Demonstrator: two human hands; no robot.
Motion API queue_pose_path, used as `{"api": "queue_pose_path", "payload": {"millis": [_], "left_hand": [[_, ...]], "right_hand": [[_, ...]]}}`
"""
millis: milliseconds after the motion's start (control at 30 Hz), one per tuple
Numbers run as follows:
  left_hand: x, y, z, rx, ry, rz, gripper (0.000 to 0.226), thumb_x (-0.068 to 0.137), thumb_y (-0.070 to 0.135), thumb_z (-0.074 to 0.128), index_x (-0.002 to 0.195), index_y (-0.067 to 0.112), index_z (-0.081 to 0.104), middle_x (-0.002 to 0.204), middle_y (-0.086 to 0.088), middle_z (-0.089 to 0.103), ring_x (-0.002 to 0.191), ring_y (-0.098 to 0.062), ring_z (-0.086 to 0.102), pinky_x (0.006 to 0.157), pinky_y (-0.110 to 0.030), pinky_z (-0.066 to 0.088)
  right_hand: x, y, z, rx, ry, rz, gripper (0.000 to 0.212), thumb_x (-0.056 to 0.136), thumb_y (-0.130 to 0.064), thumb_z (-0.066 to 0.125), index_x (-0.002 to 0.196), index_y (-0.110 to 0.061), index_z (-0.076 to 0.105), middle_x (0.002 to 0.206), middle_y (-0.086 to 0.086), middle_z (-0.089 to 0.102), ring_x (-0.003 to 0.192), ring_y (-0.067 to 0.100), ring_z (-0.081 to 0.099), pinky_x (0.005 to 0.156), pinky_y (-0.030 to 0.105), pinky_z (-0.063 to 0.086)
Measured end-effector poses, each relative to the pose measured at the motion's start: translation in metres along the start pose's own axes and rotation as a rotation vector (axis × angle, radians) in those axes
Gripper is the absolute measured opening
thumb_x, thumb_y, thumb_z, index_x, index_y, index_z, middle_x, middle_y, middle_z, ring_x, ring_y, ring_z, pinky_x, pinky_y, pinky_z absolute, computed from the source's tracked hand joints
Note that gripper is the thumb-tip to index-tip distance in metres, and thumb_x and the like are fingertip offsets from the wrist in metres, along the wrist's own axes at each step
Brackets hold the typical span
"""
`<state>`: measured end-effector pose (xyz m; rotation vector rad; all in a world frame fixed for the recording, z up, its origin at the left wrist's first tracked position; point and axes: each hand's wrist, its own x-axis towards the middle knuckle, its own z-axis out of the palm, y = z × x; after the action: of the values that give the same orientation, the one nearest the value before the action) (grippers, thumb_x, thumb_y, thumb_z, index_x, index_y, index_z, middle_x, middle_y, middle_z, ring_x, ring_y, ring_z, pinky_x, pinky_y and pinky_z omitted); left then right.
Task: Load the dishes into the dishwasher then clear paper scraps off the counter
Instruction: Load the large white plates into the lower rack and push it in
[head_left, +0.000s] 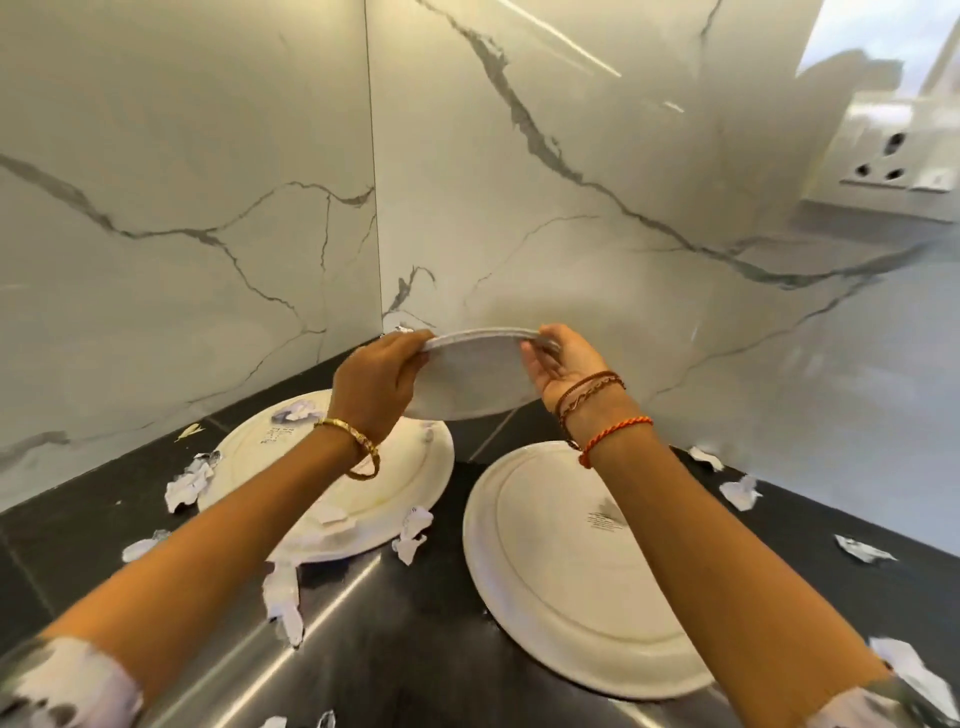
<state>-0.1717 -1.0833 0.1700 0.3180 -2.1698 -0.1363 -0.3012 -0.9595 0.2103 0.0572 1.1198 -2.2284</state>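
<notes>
Overhead, a dark counter (405, 649) was seen bearing two large white plates upside down: the left plate (400, 483) was ringed by paper scraps (189, 483), the right plate (561, 571) lay bare. Above them, a smaller grey plate (475, 379) was gripped at its rim by the left hand (376, 384) and right hand (563, 358).

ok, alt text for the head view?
Both hands, left hand and right hand, hold a small white plate by its rim above a black counter. Below lie two large plates upside down, among paper scraps.
</notes>
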Motion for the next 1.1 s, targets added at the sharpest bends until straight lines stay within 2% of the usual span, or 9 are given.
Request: {"api": "queue_pose_path", "payload": {"millis": [167, 267, 367, 467, 533, 633, 767, 933, 1100], "left_hand": [[0.013, 0.039, -0.016, -0.153, 0.228, -0.112, 0.027, 0.091, 0.012, 0.046, 0.098, -0.004, 0.067, 0.085, -0.020, 0.070, 0.072, -0.032, 0.065, 0.067, -0.024, 0.043], [0.016, 0.059, -0.027, -0.303, 0.310, -0.190, 0.020, 0.090, 0.003, 0.053, 0.104, -0.001, 0.066, 0.091, -0.013, 0.069, 0.080, -0.023, 0.060, 0.070, -0.007, 0.037], [0.023, 0.081, -0.025, -0.512, 0.327, -0.300, 0.022, 0.093, 0.008, 0.052, 0.109, 0.001, 0.064, 0.096, -0.002, 0.062, 0.089, -0.013, 0.053, 0.072, 0.004, 0.033], [0.030, 0.113, -0.015, -0.799, 0.325, -0.493, 0.022, 0.093, 0.015, 0.052, 0.109, 0.004, 0.063, 0.097, -0.001, 0.061, 0.088, -0.012, 0.053, 0.075, -0.007, 0.040], [0.031, 0.139, -0.008, -0.975, 0.318, -0.628, 0.021, 0.093, 0.018, 0.053, 0.104, 0.003, 0.064, 0.088, 0.003, 0.060, 0.081, -0.009, 0.052, 0.072, -0.015, 0.042], [0.027, 0.188, 0.008, -1.182, 0.190, -0.783, 0.025, 0.092, 0.019, 0.055, 0.105, 0.000, 0.064, 0.081, 0.002, 0.059, 0.077, -0.009, 0.051, 0.072, -0.020, 0.048], [0.006, 0.267, 0.028, -1.414, 0.055, -0.970, 0.017, 0.091, 0.020, 0.057, 0.095, 0.006, 0.067, 0.082, 0.001, 0.061, 0.088, -0.018, 0.056, 0.087, -0.033, 0.052], [-0.042, 0.384, 0.021, -1.639, -0.197, -1.132, 0.012, 0.090, 0.015, 0.058, 0.079, 0.014, 0.061, 0.073, 0.006, 0.056, 0.071, -0.010, 0.053, 0.062, -0.016, 0.046], [-0.089, 0.479, -0.009, -1.801, -0.548, -1.202, 0.023, 0.084, 0.010, 0.058, 0.062, 0.014, 0.055, 0.057, 0.002, 0.055, 0.054, -0.013, 0.053, 0.049, -0.019, 0.045]], "right_hand": [[-0.031, -0.017, -0.033, -0.110, -0.070, -0.022, 0.023, 0.092, -0.007, 0.050, 0.070, -0.004, 0.054, 0.040, 0.001, 0.059, 0.031, 0.006, 0.055, 0.036, 0.015, 0.047], [-0.052, -0.017, -0.061, -0.139, 0.014, -0.090, 0.020, 0.088, -0.005, 0.057, 0.069, -0.008, 0.055, 0.037, -0.004, 0.057, 0.029, 0.003, 0.051, 0.032, 0.012, 0.041], [-0.071, -0.023, -0.093, -0.151, 0.142, -0.281, 0.015, 0.084, -0.006, 0.065, 0.072, -0.011, 0.056, 0.047, -0.002, 0.057, 0.040, 0.008, 0.053, 0.036, 0.015, 0.046], [-0.094, -0.035, -0.129, -0.242, 0.322, -0.494, 0.015, 0.080, -0.014, 0.071, 0.082, -0.012, 0.056, 0.071, -0.001, 0.056, 0.064, 0.012, 0.051, 0.048, 0.020, 0.046], [-0.112, -0.046, -0.151, -0.335, 0.358, -0.561, 0.017, 0.081, -0.020, 0.070, 0.086, -0.011, 0.057, 0.075, -0.001, 0.055, 0.067, 0.009, 0.049, 0.057, 0.019, 0.041], [-0.146, -0.065, -0.186, -0.344, 0.375, -0.579, 0.020, 0.084, -0.020, 0.066, 0.071, -0.013, 0.053, 0.072, 0.006, 0.053, 0.067, 0.014, 0.049, 0.057, 0.019, 0.044], [-0.199, -0.080, -0.225, -0.260, 0.419, -0.657, 0.010, 0.087, -0.018, 0.063, 0.078, -0.013, 0.061, 0.083, 0.005, 0.064, 0.079, 0.018, 0.060, 0.068, 0.025, 0.051], [-0.289, -0.103, -0.282, -0.135, 0.612, -0.885, 0.011, 0.081, -0.007, 0.068, 0.086, -0.016, 0.065, 0.090, 0.001, 0.069, 0.085, 0.016, 0.066, 0.080, 0.034, 0.054], [-0.403, -0.128, -0.344, -0.150, 0.791, -1.026, 0.017, 0.075, 0.005, 0.069, 0.079, -0.011, 0.063, 0.064, -0.007, 0.070, 0.061, 0.009, 0.066, 0.058, 0.021, 0.056]]}}
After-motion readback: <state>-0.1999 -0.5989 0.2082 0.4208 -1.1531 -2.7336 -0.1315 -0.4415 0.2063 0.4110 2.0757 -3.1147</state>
